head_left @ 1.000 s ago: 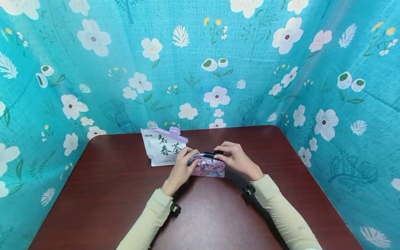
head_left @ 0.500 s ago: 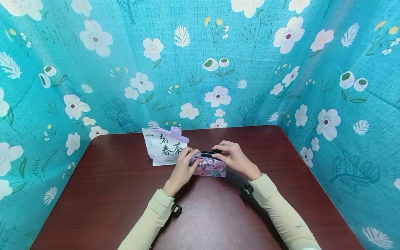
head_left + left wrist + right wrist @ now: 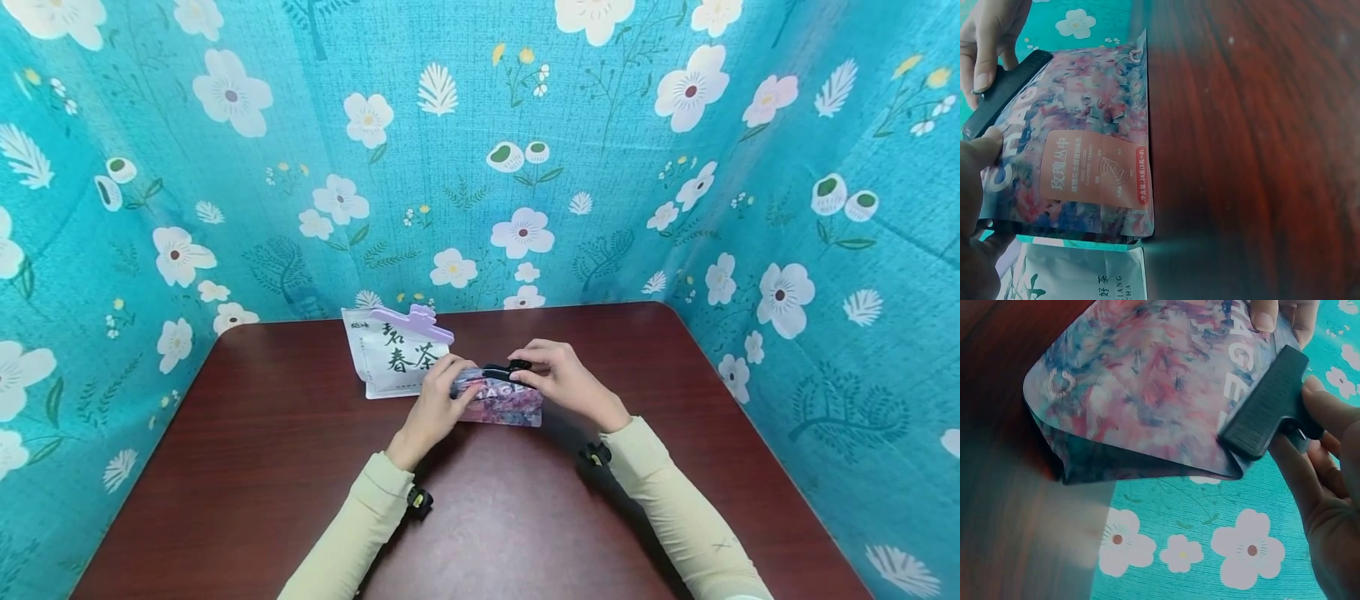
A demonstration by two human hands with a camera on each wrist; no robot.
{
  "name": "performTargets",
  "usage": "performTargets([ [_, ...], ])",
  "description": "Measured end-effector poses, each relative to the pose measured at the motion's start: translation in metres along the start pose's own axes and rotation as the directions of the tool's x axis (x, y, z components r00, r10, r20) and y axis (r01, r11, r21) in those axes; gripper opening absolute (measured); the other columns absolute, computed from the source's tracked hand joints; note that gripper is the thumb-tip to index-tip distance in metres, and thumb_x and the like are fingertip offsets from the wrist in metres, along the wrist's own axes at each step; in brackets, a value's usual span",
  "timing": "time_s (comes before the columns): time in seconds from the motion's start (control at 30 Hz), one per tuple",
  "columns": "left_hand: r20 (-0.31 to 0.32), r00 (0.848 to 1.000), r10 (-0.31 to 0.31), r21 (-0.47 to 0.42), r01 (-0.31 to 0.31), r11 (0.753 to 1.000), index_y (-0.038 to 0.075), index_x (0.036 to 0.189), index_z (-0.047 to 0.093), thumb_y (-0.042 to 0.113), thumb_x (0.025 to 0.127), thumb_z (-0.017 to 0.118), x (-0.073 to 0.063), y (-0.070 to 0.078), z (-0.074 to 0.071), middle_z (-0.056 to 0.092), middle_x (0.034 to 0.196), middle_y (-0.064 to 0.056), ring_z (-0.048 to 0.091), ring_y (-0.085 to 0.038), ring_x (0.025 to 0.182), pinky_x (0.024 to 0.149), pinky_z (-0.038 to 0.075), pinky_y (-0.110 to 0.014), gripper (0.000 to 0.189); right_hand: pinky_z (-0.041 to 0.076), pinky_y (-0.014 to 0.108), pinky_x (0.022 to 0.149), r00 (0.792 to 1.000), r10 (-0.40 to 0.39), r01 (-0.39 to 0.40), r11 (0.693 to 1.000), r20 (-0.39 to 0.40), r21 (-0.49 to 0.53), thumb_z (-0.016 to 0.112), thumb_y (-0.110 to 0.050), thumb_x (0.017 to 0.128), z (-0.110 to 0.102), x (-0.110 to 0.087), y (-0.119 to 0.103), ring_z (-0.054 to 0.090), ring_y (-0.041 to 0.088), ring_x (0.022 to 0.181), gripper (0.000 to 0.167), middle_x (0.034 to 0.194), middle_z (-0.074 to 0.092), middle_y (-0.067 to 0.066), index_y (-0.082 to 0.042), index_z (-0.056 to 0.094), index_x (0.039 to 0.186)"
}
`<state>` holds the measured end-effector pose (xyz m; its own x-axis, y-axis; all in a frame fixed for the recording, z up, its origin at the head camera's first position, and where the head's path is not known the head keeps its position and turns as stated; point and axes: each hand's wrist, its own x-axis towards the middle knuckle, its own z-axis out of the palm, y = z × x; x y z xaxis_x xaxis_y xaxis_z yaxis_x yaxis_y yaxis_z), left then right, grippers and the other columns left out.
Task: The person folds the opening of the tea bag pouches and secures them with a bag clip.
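A pink and blue floral tea pouch [image 3: 504, 407] stands upright on the table, its printed front facing me. At its top left corner my left hand [image 3: 435, 404] pinches the bag, thumb on the front. My right hand [image 3: 566, 382] holds a black bag clip [image 3: 1266, 406] by its handle between thumb and fingers. In the right wrist view the clip's bar lies across the pouch's top edge, near its right end. The left wrist view shows the clip [image 3: 1007, 90] along that same edge, close to the left thumb.
Behind and left of the pouch, a white tea bag [image 3: 393, 367] with black characters stands with a lilac clip [image 3: 412, 321] across its top. The dark red wooden table [image 3: 300, 467] ends at a blue flowered cloth [image 3: 450, 167] at the back and sides.
Both hands, the pouch and the clip stay almost in the same place. The view has shifted slightly. The black clip appears to have moved a little left along the pouch's top edge.
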<state>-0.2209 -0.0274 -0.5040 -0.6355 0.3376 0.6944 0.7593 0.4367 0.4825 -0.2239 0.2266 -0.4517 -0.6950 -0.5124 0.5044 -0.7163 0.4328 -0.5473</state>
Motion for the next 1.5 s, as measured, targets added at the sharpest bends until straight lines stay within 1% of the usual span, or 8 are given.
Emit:
performTargets([
  [0.17, -0.004, 1.000, -0.015, 0.003, 0.015, 1.000, 0.006, 0.114, 0.067, 0.010, 0.089, 0.078, -0.001, 0.003, 0.001, 0.062, 0.106, -0.008, 0.061, -0.021, 0.099, 0.089, 0.051, -0.038, 0.028, 0.060, 0.028, 0.073, 0.999, -0.021, 0.021, 1.000, -0.030, 0.016, 0.076, -0.009, 0.091, 0.004, 0.000, 0.003, 0.068, 0.010, 0.086, 0.023, 0.099, 0.068, 0.002, -0.007, 0.075, 0.114],
  [0.37, 0.001, 1.000, -0.019, 0.007, 0.019, 1.000, 0.004, 0.115, 0.066, 0.009, 0.090, 0.077, 0.000, 0.005, 0.002, 0.061, 0.106, -0.008, 0.061, -0.022, 0.098, 0.088, 0.051, -0.038, 0.028, 0.061, 0.029, 0.074, 0.999, -0.014, 0.016, 0.999, -0.039, 0.046, 0.075, -0.008, 0.091, 0.006, 0.003, 0.003, 0.069, 0.012, 0.089, 0.024, 0.100, 0.068, 0.003, -0.009, 0.075, 0.115],
  [0.53, -0.001, 1.000, -0.009, 0.008, 0.009, 1.000, 0.004, 0.113, 0.067, 0.011, 0.089, 0.078, 0.000, 0.005, 0.001, 0.062, 0.105, -0.008, 0.061, -0.021, 0.098, 0.088, 0.051, -0.037, 0.027, 0.060, 0.028, 0.073, 1.000, 0.009, -0.010, 0.999, 0.008, 0.044, 0.076, -0.013, 0.091, 0.002, 0.005, 0.005, 0.066, 0.009, 0.085, 0.025, 0.099, 0.067, -0.002, -0.011, 0.076, 0.116],
  [0.67, -0.005, 1.000, 0.004, 0.018, -0.004, 1.000, 0.004, 0.111, 0.068, 0.010, 0.088, 0.078, -0.001, 0.005, 0.001, 0.062, 0.104, -0.007, 0.061, -0.021, 0.097, 0.087, 0.052, -0.036, 0.025, 0.060, 0.029, 0.074, 0.998, 0.013, -0.015, 0.999, 0.056, 0.040, 0.076, -0.015, 0.091, -0.004, 0.003, 0.005, 0.065, 0.008, 0.082, 0.026, 0.098, 0.067, -0.002, -0.011, 0.076, 0.117],
  [0.8, -0.006, 1.000, 0.003, 0.016, -0.003, 1.000, 0.004, 0.109, 0.068, 0.010, 0.088, 0.078, -0.001, 0.005, 0.002, 0.062, 0.104, -0.008, 0.061, -0.021, 0.096, 0.087, 0.052, -0.036, 0.024, 0.060, 0.030, 0.074, 0.998, 0.011, -0.013, 0.999, 0.063, 0.030, 0.076, -0.013, 0.091, -0.007, -0.002, 0.007, 0.066, 0.007, 0.082, 0.026, 0.097, 0.067, -0.001, -0.010, 0.076, 0.116],
  [1.03, -0.025, 1.000, 0.003, 0.031, -0.002, 1.000, 0.004, 0.110, 0.068, 0.009, 0.088, 0.079, -0.001, 0.007, 0.004, 0.061, 0.102, -0.007, 0.060, -0.021, 0.095, 0.086, 0.050, -0.038, 0.025, 0.060, 0.029, 0.073, 0.999, 0.032, -0.033, 0.998, 0.003, 0.052, 0.075, -0.014, 0.092, -0.003, -0.005, 0.008, 0.066, 0.009, 0.083, 0.024, 0.098, 0.068, -0.003, -0.012, 0.076, 0.116],
  [1.2, -0.028, 1.000, 0.000, 0.040, 0.001, 0.999, 0.003, 0.110, 0.068, 0.009, 0.089, 0.078, -0.002, 0.010, 0.004, 0.060, 0.101, -0.007, 0.059, -0.022, 0.095, 0.086, 0.049, -0.038, 0.024, 0.060, 0.029, 0.073, 0.998, 0.046, -0.042, 0.997, -0.053, 0.070, 0.076, -0.011, 0.090, 0.003, -0.007, 0.009, 0.066, 0.010, 0.083, 0.024, 0.097, 0.068, -0.002, -0.012, 0.076, 0.114],
  [1.5, -0.028, 1.000, 0.011, 0.049, -0.009, 0.999, 0.004, 0.110, 0.068, 0.008, 0.087, 0.079, -0.002, 0.008, 0.005, 0.060, 0.100, -0.006, 0.059, -0.020, 0.094, 0.084, 0.050, -0.036, 0.026, 0.061, 0.035, 0.077, 0.995, 0.062, -0.053, 0.992, -0.083, 0.110, 0.078, -0.002, 0.087, 0.008, -0.010, 0.013, 0.069, 0.020, 0.090, 0.027, 0.098, 0.069, 0.007, -0.005, 0.076, 0.113],
])
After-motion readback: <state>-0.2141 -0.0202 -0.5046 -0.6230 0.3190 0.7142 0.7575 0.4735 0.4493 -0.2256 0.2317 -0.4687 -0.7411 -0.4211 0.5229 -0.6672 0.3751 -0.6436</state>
